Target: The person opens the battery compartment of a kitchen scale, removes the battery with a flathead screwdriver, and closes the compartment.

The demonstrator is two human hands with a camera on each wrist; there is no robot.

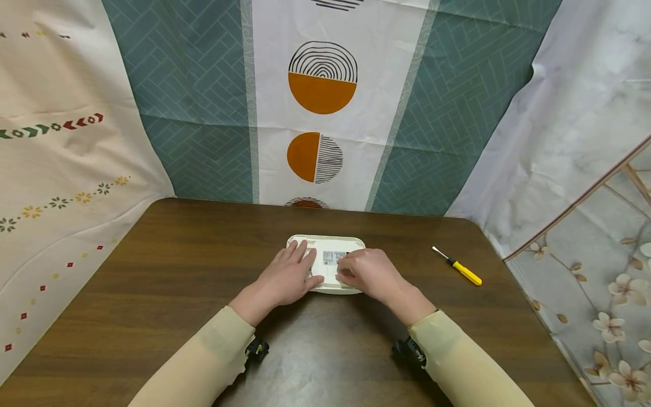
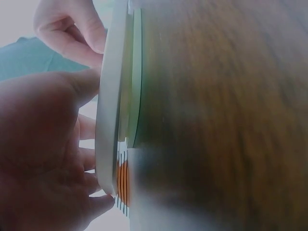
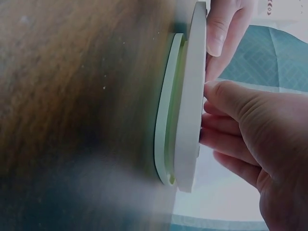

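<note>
White plastic slab (image 1: 328, 274): hold it by the rim

So it's sitting mid-bench (image 1: 203, 271), wider face up, with a narrower pale-green base (image 3: 164, 110) underneath. Left hand (image 1: 290, 277) has its fingers spread over the left part; right hand (image 1: 370, 274) has its fingers bunched on the right part, can't tell if they're pinching anything. My guess: light, stiff, kinda slick, and the shell might crack if pried hard. I'd grip the overhanging edges, there's finger room under there.
</note>
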